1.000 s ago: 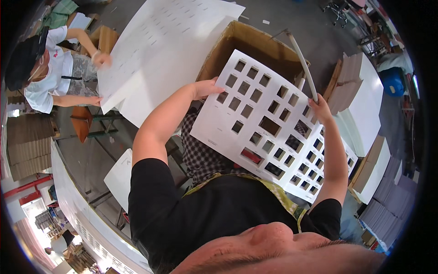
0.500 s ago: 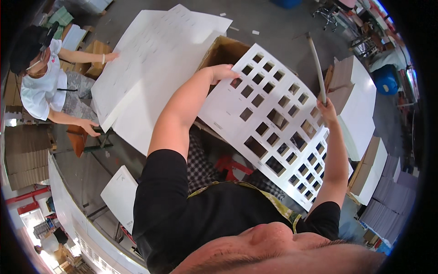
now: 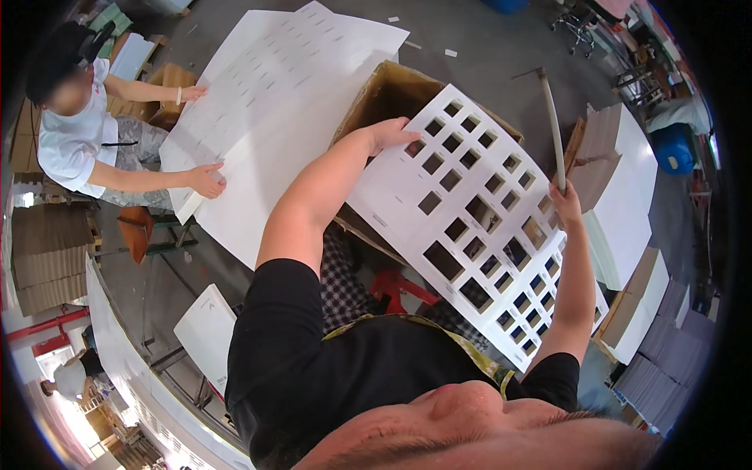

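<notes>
A white cardboard sheet (image 3: 407,182) punched with rows of rectangular holes slants across in front of me, over an open brown carton (image 3: 368,94). My left hand (image 3: 392,135) is closed on the sheet's upper left edge. In my right hand (image 3: 567,205), closed by the sheet's right edge, is the lower end of a pale stick (image 3: 552,117). The stick stands nearly upright, with a thin dark piece jutting leftward from its top. Whether my right fingers also touch the sheet cannot be made out.
Large white sheets (image 3: 270,141) lie to the left, with a co-worker (image 3: 82,133) handling them. Stacked white boards (image 3: 623,211) rise on the right. A red stool (image 3: 395,291) stands below the carton, and a white panel (image 3: 205,333) at lower left.
The co-worker's nearer hand has moved right, from beside the white sheets' edge onto them. My hands keep hold of the holed sheet and the stick; the whole view has shifted slightly.
</notes>
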Available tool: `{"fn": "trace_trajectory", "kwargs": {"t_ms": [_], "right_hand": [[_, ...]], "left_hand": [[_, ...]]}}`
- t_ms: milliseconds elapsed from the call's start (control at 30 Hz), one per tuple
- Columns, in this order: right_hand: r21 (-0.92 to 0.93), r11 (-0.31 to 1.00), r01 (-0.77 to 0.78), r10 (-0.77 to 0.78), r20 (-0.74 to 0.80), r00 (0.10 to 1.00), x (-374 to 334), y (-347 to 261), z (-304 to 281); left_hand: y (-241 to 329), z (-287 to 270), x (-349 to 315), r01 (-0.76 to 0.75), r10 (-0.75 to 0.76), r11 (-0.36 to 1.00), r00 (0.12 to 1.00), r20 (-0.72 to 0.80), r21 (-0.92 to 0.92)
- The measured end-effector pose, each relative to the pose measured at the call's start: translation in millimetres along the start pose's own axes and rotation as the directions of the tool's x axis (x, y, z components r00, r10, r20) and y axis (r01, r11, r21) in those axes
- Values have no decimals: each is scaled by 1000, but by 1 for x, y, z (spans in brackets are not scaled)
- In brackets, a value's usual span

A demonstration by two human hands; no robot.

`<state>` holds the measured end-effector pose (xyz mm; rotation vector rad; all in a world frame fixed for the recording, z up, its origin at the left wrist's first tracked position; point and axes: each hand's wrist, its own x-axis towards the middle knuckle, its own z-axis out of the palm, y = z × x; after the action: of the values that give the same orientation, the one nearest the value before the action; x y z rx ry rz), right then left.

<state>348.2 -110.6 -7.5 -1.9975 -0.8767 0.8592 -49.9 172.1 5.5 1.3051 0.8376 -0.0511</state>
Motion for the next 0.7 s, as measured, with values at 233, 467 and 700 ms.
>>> {"fn": "trace_trajectory", "kwargs": {"t_ms": [233, 467, 700], "right_hand": [[199, 978, 69, -72, 7, 997, 0, 18, -8], [-16, 1000, -11, 10, -43, 999, 9, 30, 0], [50, 998, -24, 25, -27, 999, 6, 36, 8]], "left_hand": [[25, 0, 2, -70, 68, 997, 997, 39, 46], [13, -5, 0, 165, -165, 986, 985, 43, 4], [-47, -9, -67, 175, -174, 984, 984, -26, 39]]}}
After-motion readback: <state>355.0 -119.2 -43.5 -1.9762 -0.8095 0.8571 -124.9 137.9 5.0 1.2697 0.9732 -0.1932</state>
